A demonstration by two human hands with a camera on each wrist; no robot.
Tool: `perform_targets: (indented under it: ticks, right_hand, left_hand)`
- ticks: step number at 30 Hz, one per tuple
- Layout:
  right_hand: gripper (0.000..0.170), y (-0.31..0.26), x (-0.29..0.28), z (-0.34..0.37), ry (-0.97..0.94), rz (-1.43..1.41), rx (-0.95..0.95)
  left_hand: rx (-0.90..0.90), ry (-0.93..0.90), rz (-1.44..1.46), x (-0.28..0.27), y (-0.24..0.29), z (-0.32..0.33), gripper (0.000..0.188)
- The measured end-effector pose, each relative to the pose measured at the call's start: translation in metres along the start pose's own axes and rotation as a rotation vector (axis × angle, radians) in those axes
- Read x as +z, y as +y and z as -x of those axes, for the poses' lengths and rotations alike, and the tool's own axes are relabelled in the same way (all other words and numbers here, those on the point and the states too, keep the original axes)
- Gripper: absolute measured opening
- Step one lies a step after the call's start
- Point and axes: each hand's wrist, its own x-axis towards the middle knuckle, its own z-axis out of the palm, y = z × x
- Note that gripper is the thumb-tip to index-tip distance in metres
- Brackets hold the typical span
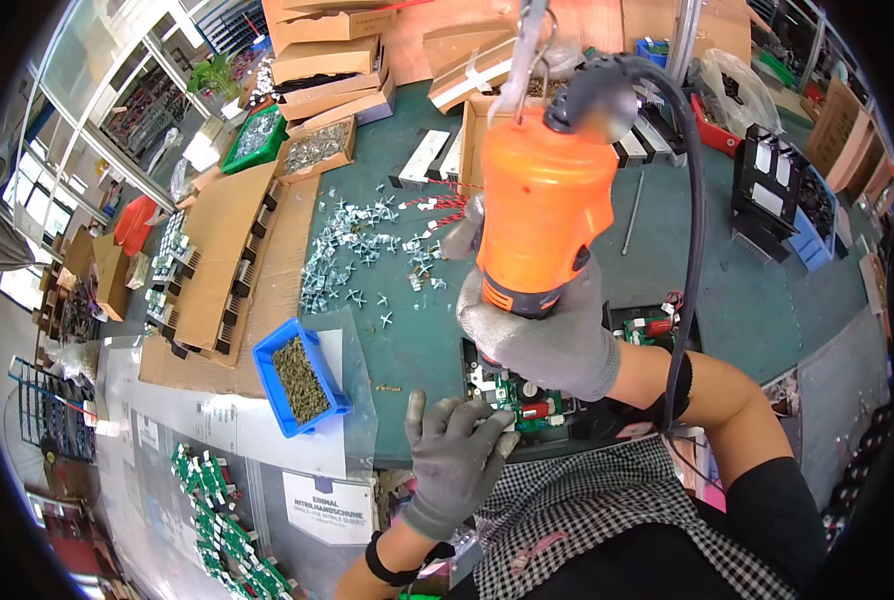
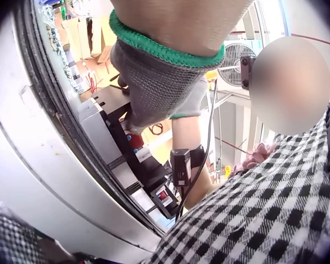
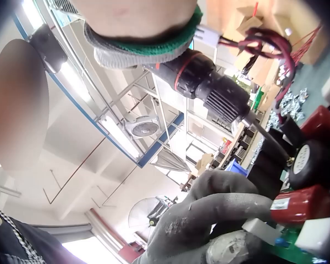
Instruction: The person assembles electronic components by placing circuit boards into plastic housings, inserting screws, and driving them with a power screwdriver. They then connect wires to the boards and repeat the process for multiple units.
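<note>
My gloved right hand point(image 1: 557, 345) grips an orange electric screwdriver point(image 1: 539, 195), held upright with its cable curving off to the right. In the right wrist view its thin bit point(image 3: 272, 144) reaches down to a small brass-coloured screw beside a round black component point(image 3: 311, 164). Below it lies a green circuit board point(image 1: 529, 424) with red cylindrical parts, set in a black housing point(image 1: 592, 425). My gloved left hand point(image 1: 454, 460) is at the board's near left side, finger and thumb on either side of a white block point(image 3: 262, 231); the index finger stands out straight.
Left of the board stands a blue bin point(image 1: 332, 388) of small screws. Silvery metal pieces point(image 1: 352, 245) lie scattered on the green mat point(image 1: 407, 350). Farther left are a cardboard sheet point(image 1: 217, 260) and several green boards point(image 1: 232, 550). A metal rod point(image 1: 632, 212) and a black assembly point(image 1: 767, 190) are right.
</note>
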Motion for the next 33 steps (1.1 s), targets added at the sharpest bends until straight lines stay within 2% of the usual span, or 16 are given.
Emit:
perform_targets:
  ticks: [1, 4, 9, 10, 13, 16, 19, 22, 25, 33]
  right_hand:
    - [0.057, -0.003, 0.001, 0.000, 0.000, -0.043, 0.072]
    - [0.049, -0.005, 0.006, -0.001, -0.042, 0.008, 0.098]
    - [0.049, 0.005, 0.012, -0.005, -0.144, 0.250, -0.193]
    - [0.051, 0.001, 0.011, -0.004, -0.173, 0.259, -0.054]
    - [0.051, 0.005, 0.011, -0.003, -0.153, 0.236, -0.193]
    - [0.045, -0.004, 0.016, 0.000, -0.144, 0.115, 0.015]
    - [0.053, 0.006, 0.017, 0.002, -0.118, 0.264, -0.214]
    - [0.054, 0.003, 0.017, 0.004, -0.105, 0.280, -0.141]
    - [0.055, 0.006, 0.015, 0.003, -0.148, 0.314, -0.280]
    - [0.055, 0.007, 0.015, 0.003, -0.111, 0.269, -0.198]
  left_hand:
    - [0.003, 0.000, -0.002, 0.002, -0.001, 0.000, 0.028]
    - [-0.004, -0.013, 0.007, 0.003, -0.002, -0.001, 0.025]
    - [-0.006, -0.042, 0.032, 0.000, -0.003, -0.004, 0.025]
    - [-0.003, -0.039, 0.037, 0.000, -0.003, -0.003, 0.025]
    - [-0.003, -0.038, 0.039, 0.000, -0.003, -0.003, 0.025]
    - [-0.011, -0.053, 0.057, 0.000, -0.004, -0.003, 0.024]
    - [-0.007, -0.045, 0.037, 0.000, -0.003, -0.003, 0.023]
    - [-0.011, -0.039, 0.038, 0.002, -0.002, -0.001, 0.023]
    - [-0.023, -0.032, 0.026, 0.007, -0.002, 0.002, 0.024]
    - [-0.025, -0.001, -0.035, 0.009, 0.002, 0.003, 0.022]
